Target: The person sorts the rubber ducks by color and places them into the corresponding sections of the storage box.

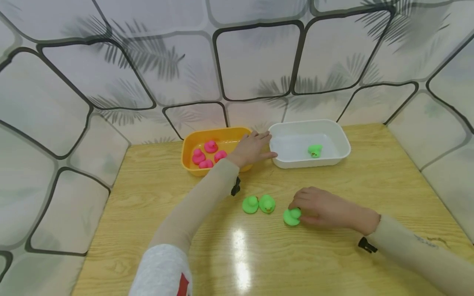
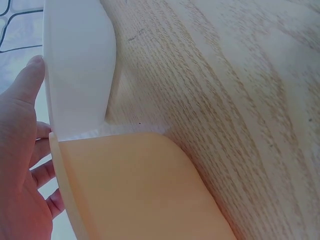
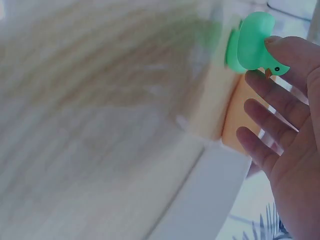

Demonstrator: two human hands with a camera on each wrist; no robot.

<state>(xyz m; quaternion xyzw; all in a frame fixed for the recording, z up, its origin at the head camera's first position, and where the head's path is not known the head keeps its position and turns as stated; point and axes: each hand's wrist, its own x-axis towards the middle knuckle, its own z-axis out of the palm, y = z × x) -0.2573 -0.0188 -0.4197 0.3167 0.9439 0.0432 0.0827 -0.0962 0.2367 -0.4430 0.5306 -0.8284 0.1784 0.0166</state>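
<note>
My right hand (image 1: 327, 207) pinches a green rubber duck (image 1: 291, 217) between thumb and fingers, low over the table. In the right wrist view the thumb and forefinger meet at the head of that duck (image 3: 256, 42), and the other fingers are spread. Two more green ducks, one (image 1: 250, 204) beside another (image 1: 267, 204), stand to its left. My left hand (image 1: 252, 149) reaches over the orange tub (image 1: 188, 158) with fingers extended to the left rim of the white tub (image 1: 307, 163). Its thumb lies at the white rim in the left wrist view.
Several pink ducks (image 1: 210, 146) sit in the orange tub. One green duck (image 1: 315, 151) lies in the white tub. Both tubs stand side by side at the back of the wooden table (image 1: 148, 197), near a patterned wall (image 1: 255, 61).
</note>
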